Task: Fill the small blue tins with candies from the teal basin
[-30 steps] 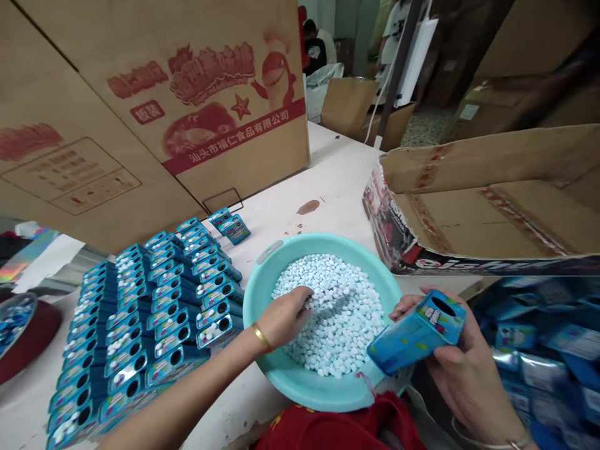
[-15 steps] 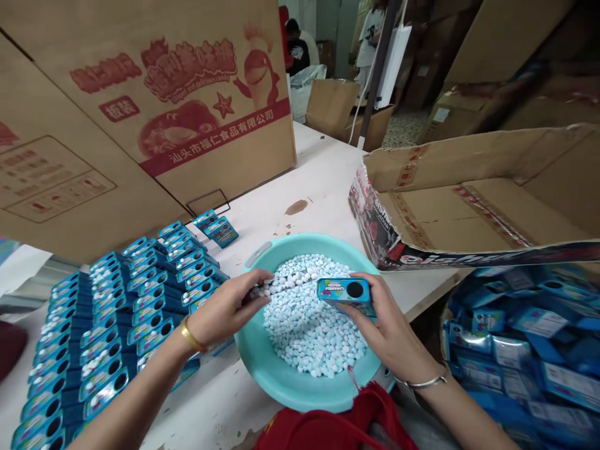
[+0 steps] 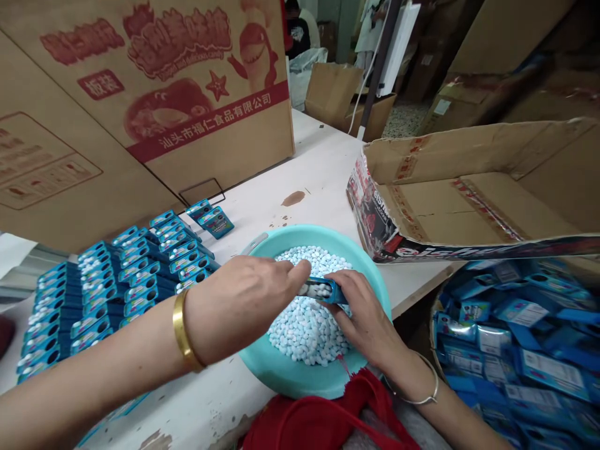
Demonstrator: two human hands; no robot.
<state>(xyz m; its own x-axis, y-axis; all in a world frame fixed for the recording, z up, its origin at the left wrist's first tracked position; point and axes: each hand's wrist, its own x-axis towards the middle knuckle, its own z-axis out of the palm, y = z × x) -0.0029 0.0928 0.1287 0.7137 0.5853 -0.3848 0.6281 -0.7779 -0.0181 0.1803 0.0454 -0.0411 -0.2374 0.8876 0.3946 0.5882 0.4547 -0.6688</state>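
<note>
Both hands had closed together since the earlier frame. Left hand (image 3: 244, 300) fingers pinched candies into the small blue box (image 3: 323, 290), gripped by the right hand (image 3: 363, 312) above the teal basin (image 3: 281, 369). Light, rigid box: probably best held by its sides.

Your left hand (image 3: 244, 300) and right hand (image 3: 363, 315) meet over a teal basin (image 3: 281, 369) of pale blue candy tablets (image 3: 304, 328) on the white worktop (image 3: 319, 169). Your right hand holds a small blue box (image 3: 328, 290), and your left fingertips touch its open top. Rows of filled blue boxes (image 3: 117, 281) lie to your left. An open cardboard carton (image 3: 469, 200) sits to your right.
</note>
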